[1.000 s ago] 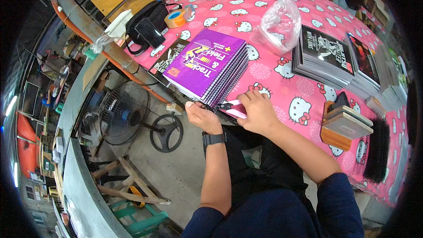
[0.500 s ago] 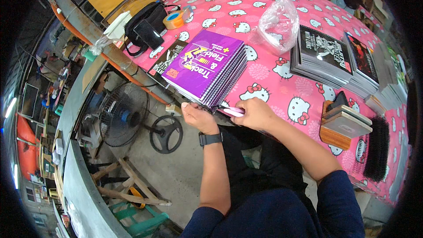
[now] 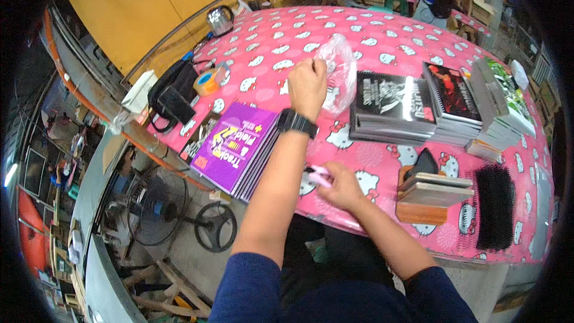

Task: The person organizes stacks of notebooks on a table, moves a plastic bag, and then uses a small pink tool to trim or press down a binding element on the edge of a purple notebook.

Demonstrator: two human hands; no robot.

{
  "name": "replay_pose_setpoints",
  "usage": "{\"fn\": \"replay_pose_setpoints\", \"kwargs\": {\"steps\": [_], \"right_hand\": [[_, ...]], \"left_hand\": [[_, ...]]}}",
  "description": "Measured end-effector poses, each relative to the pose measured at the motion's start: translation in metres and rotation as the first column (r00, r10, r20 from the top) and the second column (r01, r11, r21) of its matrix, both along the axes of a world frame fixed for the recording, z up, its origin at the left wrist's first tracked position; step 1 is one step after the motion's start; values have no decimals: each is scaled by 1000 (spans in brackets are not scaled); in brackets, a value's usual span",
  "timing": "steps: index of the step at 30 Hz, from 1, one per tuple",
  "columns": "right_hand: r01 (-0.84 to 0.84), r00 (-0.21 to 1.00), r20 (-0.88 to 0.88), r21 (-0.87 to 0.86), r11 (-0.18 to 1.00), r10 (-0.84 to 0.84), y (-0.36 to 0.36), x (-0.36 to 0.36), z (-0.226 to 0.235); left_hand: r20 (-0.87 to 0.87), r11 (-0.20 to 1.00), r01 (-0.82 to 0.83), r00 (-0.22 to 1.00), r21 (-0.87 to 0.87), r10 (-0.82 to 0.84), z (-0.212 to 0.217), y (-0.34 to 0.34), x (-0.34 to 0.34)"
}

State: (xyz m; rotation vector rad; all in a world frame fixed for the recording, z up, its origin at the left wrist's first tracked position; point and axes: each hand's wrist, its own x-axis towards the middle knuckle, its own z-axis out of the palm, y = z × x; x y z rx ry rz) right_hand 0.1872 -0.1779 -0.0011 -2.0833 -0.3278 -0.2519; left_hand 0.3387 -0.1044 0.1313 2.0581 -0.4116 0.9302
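Note:
My left hand (image 3: 308, 87) is raised over the pink table with its fingers closed, right beside the clear plastic bag (image 3: 339, 81). What lies in those fingers, if anything, is too small to make out. My right hand (image 3: 342, 188) grips a small pink-handled tool (image 3: 321, 175) with a dark tip, low over the table's near edge. To the left of both hands sits a stack of purple spiral-bound notebooks (image 3: 236, 137); my left wrist, wearing a black watch (image 3: 297, 123), passes over its right side. A dark-covered notebook (image 3: 199, 137) shows partly at the stack's left.
Stacks of black spiral notebooks (image 3: 391, 104) and red-and-black ones (image 3: 451, 93) stand to the right. Nearer are a wooden block holder (image 3: 421, 212) and black binding coils (image 3: 495, 206). Tape (image 3: 207, 82), a black bag (image 3: 173, 87) and a kettle (image 3: 220, 20) line the left. A fan (image 3: 158, 206) stands below.
My left hand has left the near corner of the purple stack and moved up and away to the plastic bag. My right hand has drawn slightly off the stack, still holding the pink-handled tool.

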Motion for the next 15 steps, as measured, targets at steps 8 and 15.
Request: {"fn": "replay_pose_setpoints", "kwargs": {"steps": [8,15], "right_hand": [[3,1000,24,1,1000,-3,-5,7,-5],[7,1000,15,-29,1000,-7,1,3,1]], "left_hand": [[-241,916,-31,961,400,138,-47,-29,95],[-480,817,383,864,431,-152,-90,-11,81]]}}
